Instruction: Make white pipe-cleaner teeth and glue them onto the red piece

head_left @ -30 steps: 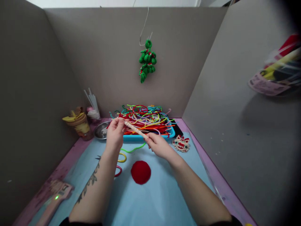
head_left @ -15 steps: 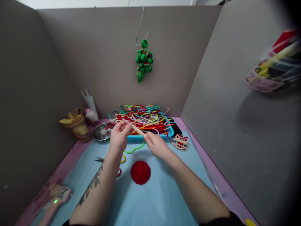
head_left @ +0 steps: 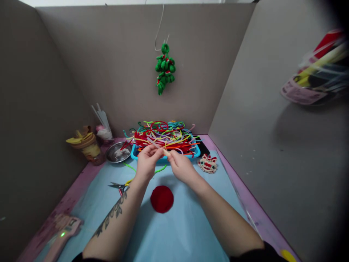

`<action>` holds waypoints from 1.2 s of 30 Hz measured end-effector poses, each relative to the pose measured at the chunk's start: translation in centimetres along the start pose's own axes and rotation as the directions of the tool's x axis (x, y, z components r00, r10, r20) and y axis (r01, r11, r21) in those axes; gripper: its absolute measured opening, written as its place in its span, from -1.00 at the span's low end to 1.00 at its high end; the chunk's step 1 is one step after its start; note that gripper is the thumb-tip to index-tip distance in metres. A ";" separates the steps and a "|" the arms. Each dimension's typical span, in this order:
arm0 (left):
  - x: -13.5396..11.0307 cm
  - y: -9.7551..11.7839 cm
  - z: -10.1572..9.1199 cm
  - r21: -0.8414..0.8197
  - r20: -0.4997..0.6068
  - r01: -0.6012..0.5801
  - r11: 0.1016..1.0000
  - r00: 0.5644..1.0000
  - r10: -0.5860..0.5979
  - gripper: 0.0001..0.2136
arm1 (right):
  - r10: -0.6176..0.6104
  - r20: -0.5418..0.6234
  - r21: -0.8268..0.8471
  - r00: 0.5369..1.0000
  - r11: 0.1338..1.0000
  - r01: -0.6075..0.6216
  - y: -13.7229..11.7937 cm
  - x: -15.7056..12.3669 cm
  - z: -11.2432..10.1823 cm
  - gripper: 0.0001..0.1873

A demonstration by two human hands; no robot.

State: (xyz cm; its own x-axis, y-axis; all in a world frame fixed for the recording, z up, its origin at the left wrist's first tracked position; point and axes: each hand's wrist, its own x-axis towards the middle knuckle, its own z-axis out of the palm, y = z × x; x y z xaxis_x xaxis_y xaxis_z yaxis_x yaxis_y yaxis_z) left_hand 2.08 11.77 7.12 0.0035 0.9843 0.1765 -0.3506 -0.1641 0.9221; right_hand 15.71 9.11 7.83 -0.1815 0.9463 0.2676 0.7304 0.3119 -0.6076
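Note:
My left hand [head_left: 147,163] and my right hand [head_left: 180,165] meet above the blue mat [head_left: 177,225], fingertips pinched together on a short cream pipe cleaner [head_left: 165,151]. Only a small bit of it shows between the fingers. Right behind the hands stands a blue tray [head_left: 196,152] heaped with pipe cleaners [head_left: 163,135] of many colours. A red fuzzy disc [head_left: 162,198] lies on the mat just below my hands.
Scissors [head_left: 118,187] lie left of the disc. A metal dish [head_left: 117,153], a cup of craft pieces [head_left: 85,143] and white sticks stand at the back left. A small lion figure [head_left: 207,163] sits right of the tray. A green ornament [head_left: 164,67] hangs on the grey partition.
My hands have drawn together, so the cream pipe cleaner that stretched between them is now almost hidden in the fingers. The view has shifted slightly, showing the scissors.

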 end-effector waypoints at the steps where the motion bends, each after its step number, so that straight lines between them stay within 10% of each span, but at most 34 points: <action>1: -0.1 -0.2 0.0 0.005 0.006 -0.001 1.000 1.000 0.001 -0.75 | -0.002 -0.004 -0.005 1.000 1.000 0.002 0.0 0.0 0.0 -0.78; 10: -0.3 -1.4 0.5 0.044 0.040 -0.034 0.998 0.999 0.032 -0.79 | 0.020 -0.042 -0.063 0.999 0.998 -0.022 -0.1 0.2 0.7 -0.72; 19: 1.7 1.1 -2.0 -0.156 -0.065 -0.019 0.988 0.998 0.009 -0.69 | -0.040 0.075 0.265 0.996 0.964 0.018 1.2 0.5 0.9 -0.75; 27: 1.3 2.3 -2.6 -0.022 0.207 0.121 0.992 0.972 -0.113 -0.52 | -0.074 0.121 0.459 0.990 0.888 0.011 0.8 0.4 0.6 -0.75; 36: 1.8 4.0 -3.9 -0.238 -0.055 -0.023 0.971 0.998 0.010 -0.61 | -0.028 0.341 0.634 0.940 0.745 -0.207 0.6 0.2 -0.5 -0.74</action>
State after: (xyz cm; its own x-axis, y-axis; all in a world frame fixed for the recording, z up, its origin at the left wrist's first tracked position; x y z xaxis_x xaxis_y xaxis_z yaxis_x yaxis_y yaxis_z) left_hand -2.94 13.17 9.84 -0.0513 0.9847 0.1664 -0.5637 -0.1661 0.8091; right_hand 16.45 9.47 7.92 -0.4156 0.9094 0.0139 0.1649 0.0903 -0.9822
